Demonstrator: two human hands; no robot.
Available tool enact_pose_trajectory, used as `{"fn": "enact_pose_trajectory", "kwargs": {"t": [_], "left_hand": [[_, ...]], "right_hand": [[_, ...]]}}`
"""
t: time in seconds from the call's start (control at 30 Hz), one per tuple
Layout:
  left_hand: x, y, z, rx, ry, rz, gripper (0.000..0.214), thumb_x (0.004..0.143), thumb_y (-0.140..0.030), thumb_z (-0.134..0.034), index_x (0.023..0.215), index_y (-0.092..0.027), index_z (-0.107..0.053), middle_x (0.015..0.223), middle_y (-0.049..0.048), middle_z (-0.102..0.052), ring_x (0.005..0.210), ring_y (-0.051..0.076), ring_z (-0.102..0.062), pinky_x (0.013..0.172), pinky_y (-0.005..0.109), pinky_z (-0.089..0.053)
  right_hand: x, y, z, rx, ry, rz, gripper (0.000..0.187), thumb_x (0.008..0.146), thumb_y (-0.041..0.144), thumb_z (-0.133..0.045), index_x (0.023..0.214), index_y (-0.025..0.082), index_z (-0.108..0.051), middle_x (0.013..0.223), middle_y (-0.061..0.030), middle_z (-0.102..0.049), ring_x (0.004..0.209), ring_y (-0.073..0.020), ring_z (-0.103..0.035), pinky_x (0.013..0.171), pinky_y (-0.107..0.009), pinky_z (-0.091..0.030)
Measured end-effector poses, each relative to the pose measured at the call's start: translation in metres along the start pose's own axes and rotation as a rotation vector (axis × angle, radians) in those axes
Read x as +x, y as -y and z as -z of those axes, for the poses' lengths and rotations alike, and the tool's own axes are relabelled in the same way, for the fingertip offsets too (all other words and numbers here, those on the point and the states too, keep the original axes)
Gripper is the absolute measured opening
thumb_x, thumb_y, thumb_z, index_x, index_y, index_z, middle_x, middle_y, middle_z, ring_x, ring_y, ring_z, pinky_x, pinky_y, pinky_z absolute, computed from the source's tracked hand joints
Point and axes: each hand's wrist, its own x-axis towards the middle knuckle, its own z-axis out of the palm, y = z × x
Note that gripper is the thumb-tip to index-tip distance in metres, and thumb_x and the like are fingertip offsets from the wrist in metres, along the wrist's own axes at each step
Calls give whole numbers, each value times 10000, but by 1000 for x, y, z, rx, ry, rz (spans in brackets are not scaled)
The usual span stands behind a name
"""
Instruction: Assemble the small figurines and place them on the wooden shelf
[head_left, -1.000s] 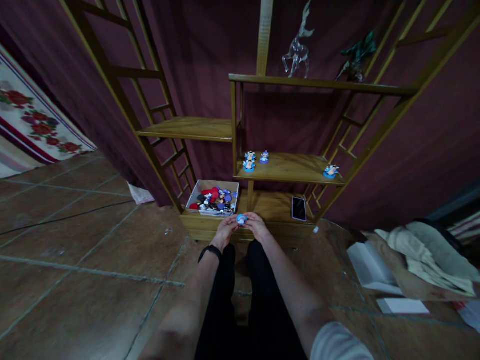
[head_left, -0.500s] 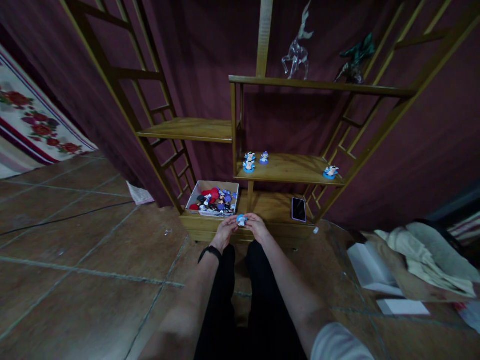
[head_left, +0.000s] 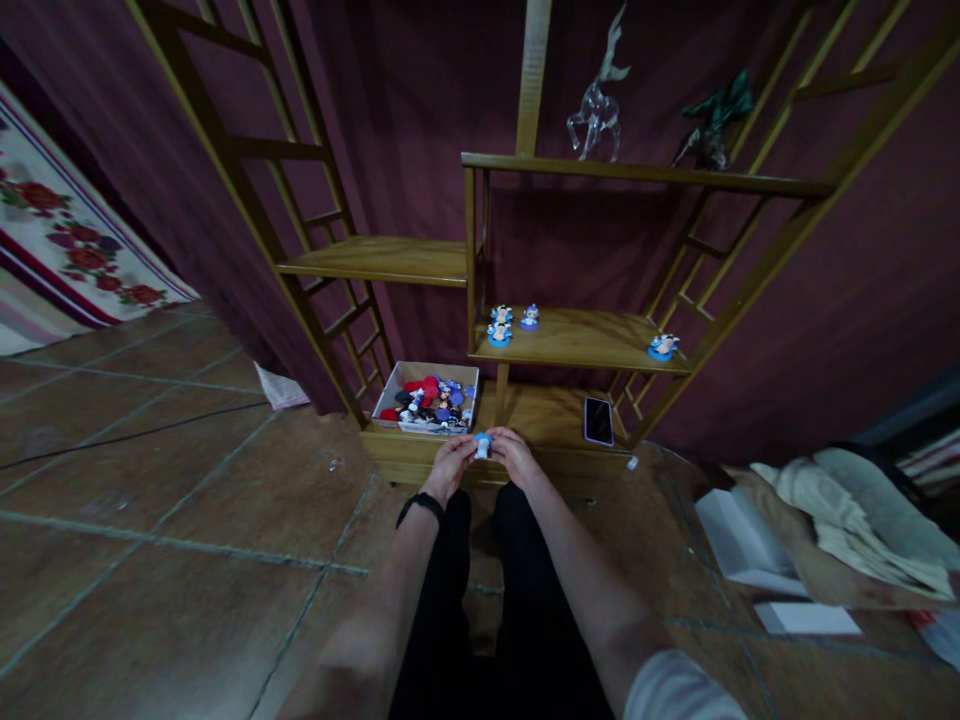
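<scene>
Just below the centre of the frame, both hands hold one small toy (head_left: 483, 446), its blue part up and its white part down. The left hand (head_left: 451, 465) has its grip closed on the toy's left side, fingertips pressed to it; the right hand (head_left: 514, 457) has its grip closed on the opposite side. The toy is in the air in front of the wooden unit (head_left: 397, 455). A dark band (head_left: 420, 507) circles the left wrist.

Just beyond the left hand, left of centre, an open box (head_left: 450, 371) sits on the unit's base, heaped with red, black, white and purple pieces (head_left: 431, 390). Right of centre, a phone (head_left: 598, 421) lies on the same level.

Above it, the shelf (head_left: 585, 338) carries two blue-based figures (head_left: 499, 333) close together at its left end, a purple figure (head_left: 529, 317) just right of them, and another blue figure (head_left: 663, 346) well apart at its right end. At the upper right of the frame stand a clear deer (head_left: 598, 112) and a dark green ornament (head_left: 712, 115). White boxes (head_left: 750, 545) and a pale towel (head_left: 862, 510) lie at the lower right.
</scene>
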Motion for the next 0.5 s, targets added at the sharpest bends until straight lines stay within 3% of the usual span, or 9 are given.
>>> {"fn": "enact_pose_trajectory", "kwargs": {"t": [0.2, 0.5], "left_hand": [[-4, -2, -3, 11, 34, -27, 262, 498, -197, -785, 713, -124, -655, 651, 31, -650, 600, 110, -567, 603, 230, -411], [-2, -3, -2, 48, 43, -20, 251, 491, -197, -781, 703, -126, -666, 602, 20, -637, 536, 91, -531, 548, 215, -382]], "right_hand": [[-2, 1, -1, -32, 21, -13, 343, 566, 264, -686, 902, 217, -637, 938, -20, -667, 852, -169, -602, 762, -285, -460], [-1, 1, 0, -30, 48, -18, 298, 549, 241, -703, 841, 196, -666, 797, -19, -683, 797, -169, -615, 773, -295, -455]]}}
